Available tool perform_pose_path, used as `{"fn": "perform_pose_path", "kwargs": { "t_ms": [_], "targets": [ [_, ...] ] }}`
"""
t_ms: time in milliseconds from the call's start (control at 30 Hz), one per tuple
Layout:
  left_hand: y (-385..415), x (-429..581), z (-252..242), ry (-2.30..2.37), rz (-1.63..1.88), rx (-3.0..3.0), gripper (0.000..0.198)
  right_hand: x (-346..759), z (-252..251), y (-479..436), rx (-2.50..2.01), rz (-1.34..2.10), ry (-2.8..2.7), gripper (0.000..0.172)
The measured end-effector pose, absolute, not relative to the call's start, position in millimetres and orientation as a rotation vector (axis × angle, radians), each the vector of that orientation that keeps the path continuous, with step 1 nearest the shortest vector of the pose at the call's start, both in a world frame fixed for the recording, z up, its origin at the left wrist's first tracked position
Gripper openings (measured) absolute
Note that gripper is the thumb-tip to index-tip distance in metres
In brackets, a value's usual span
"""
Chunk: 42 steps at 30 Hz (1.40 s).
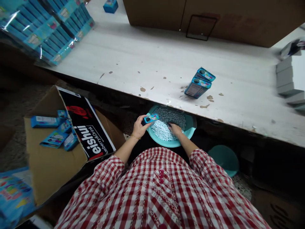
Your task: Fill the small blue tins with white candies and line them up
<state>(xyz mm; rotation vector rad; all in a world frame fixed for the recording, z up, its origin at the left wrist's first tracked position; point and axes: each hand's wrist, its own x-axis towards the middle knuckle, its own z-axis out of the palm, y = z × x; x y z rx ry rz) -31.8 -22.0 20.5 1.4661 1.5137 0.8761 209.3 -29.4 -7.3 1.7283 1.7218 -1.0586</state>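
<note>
My left hand (139,128) is closed around a small blue box (151,118) with printed lettering, held over the left side of a turquoise basin (170,144). The basin is filled with many small pale blue and white pellets (160,131) that look like candies. My right hand (175,129) reaches into the basin, its fingertips down among the pellets. Something dark shows at those fingertips, and the fingers are too hidden to tell whether they grip anything. On the table edge above the basin, two similar blue boxes (197,87) stand upright together.
An open carton (57,165) at my left holds several blue boxes (56,138). Wrapped stacks of blue packs (47,35) sit on the white table's (143,57) left end. A large brown carton (157,14) stands behind, white boxes (289,76) at right. A green tub (224,159) is below.
</note>
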Motion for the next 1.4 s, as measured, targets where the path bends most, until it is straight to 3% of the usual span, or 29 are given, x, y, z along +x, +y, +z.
{"fn": "perform_pose_path", "kwargs": {
  "t_ms": [200, 400, 567, 733, 867, 1400],
  "targets": [
    [-21, -33, 23, 1.563, 0.896, 1.346, 0.037, 239, -7, -31, 1.811, -1.256, 1.874, 0.035],
    [-17, -16, 16, 1.548, 0.870, 1.446, 0.037, 268, 61, -20, 1.887, -1.438, 2.127, 0.030],
    [-16, 12, 12, 1.470, 0.763, 1.640, 0.034, 249, 127, 6, 1.711, -1.120, 2.153, 0.030],
    [-19, 30, 13, 1.392, 0.696, 1.771, 0.037, 212, 161, 21, 1.462, -0.640, 2.073, 0.032],
    [-22, 32, 9, 1.361, 0.695, 1.813, 0.035, 188, 171, 24, 1.356, -0.507, 2.067, 0.032],
    [-21, 30, -2, 1.275, 0.689, 1.789, 0.032, 217, 166, 1, 1.419, -0.526, 2.022, 0.034]
  ]
}}
